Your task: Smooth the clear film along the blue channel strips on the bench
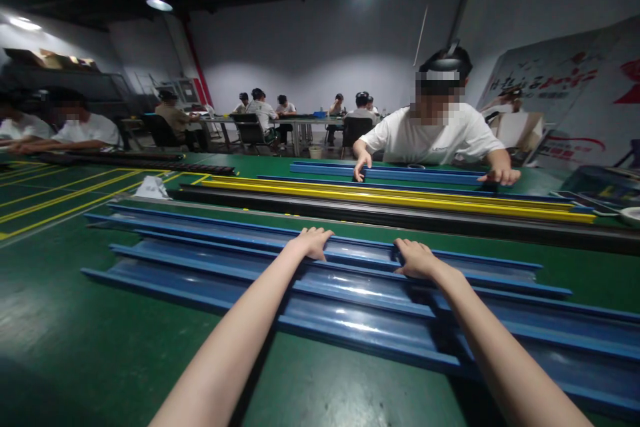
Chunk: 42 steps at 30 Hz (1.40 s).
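Both of my hands are on a long blue plastic channel strip (365,248) with raised edges, the farthest in a group on the green table. My left hand (313,242) grips it near its middle, fingers over the far edge and thumb toward the near side. Farther right, my right hand (414,257) holds the same strip with bent fingers; part of its grip is hidden. Nearer to me lie several more blue channel strips (350,290), roughly parallel, some passing under my forearms.
Beyond the strips run a long yellow strip (400,197) and black strips (300,205). Across the table (60,333), a person in a white shirt (435,137) has both hands at other blue strips (410,175). A white folded piece (153,188) stands left. Other people sit farther back.
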Each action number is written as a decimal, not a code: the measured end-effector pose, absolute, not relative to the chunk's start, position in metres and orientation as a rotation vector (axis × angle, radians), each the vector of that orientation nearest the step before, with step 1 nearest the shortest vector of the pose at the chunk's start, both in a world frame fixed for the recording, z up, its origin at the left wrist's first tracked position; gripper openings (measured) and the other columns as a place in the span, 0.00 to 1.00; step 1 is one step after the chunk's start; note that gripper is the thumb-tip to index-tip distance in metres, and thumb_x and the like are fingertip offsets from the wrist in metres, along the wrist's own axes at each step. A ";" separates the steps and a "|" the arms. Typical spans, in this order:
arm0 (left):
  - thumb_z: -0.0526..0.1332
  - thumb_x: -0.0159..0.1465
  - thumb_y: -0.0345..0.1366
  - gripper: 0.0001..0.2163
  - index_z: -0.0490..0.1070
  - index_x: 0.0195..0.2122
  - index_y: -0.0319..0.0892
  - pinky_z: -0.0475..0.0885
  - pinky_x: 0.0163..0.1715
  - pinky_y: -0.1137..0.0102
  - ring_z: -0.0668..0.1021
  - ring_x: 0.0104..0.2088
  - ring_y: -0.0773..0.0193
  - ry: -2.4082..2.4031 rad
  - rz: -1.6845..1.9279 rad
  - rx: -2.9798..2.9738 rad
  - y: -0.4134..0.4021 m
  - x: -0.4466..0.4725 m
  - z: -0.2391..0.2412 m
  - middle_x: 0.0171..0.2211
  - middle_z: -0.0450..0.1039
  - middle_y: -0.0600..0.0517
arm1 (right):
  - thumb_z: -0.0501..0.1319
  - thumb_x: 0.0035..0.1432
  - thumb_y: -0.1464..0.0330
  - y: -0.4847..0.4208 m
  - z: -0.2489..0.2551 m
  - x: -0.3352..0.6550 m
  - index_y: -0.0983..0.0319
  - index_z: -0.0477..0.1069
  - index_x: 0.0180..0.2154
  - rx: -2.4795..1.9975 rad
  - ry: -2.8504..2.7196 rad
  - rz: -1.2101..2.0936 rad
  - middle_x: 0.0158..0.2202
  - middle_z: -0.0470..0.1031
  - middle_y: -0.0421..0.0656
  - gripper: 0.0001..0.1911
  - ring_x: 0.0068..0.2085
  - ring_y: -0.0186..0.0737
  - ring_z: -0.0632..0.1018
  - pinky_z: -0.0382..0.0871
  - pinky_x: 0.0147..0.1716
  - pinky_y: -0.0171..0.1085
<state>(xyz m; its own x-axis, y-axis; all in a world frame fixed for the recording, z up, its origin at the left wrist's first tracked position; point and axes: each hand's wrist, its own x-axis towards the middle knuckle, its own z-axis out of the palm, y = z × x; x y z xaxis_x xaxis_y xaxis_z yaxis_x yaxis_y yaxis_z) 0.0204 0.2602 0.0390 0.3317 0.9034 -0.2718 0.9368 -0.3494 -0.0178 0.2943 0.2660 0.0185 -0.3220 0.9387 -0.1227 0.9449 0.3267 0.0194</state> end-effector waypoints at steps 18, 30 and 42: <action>0.63 0.46 0.45 0.31 0.58 0.51 0.45 0.64 0.41 0.61 0.68 0.46 0.48 1.849 -0.140 2.887 0.217 -0.018 0.085 0.47 0.63 0.44 | 0.55 0.52 0.53 0.221 0.047 0.279 0.63 0.60 0.51 1.603 2.999 0.793 0.44 0.68 0.53 0.29 0.44 0.51 0.66 0.54 0.42 0.44; 0.63 0.46 0.49 0.30 0.58 0.50 0.46 0.63 0.42 0.63 0.69 0.46 0.50 1.875 -0.267 2.933 0.139 -0.030 0.142 0.47 0.64 0.45 | 0.54 0.50 0.49 0.146 0.090 0.268 0.66 0.60 0.51 1.600 2.962 0.867 0.44 0.68 0.54 0.34 0.44 0.52 0.65 0.53 0.42 0.43; 0.63 0.42 0.53 0.34 0.60 0.51 0.47 0.65 0.41 0.65 0.71 0.47 0.50 1.635 -0.408 2.830 0.052 -0.038 0.114 0.48 0.67 0.46 | 0.48 0.49 0.43 0.041 0.066 0.264 0.66 0.63 0.47 1.513 2.988 0.694 0.43 0.70 0.56 0.37 0.43 0.52 0.68 0.57 0.41 0.44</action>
<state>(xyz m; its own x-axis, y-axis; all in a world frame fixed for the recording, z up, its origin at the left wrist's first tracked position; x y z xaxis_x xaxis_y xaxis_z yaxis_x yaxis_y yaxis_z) -0.0383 0.0523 0.1136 0.4795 0.8669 -0.1364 0.8293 -0.4985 -0.2524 0.2637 0.0414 0.0664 -0.5774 0.7024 0.4162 0.8139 0.5353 0.2258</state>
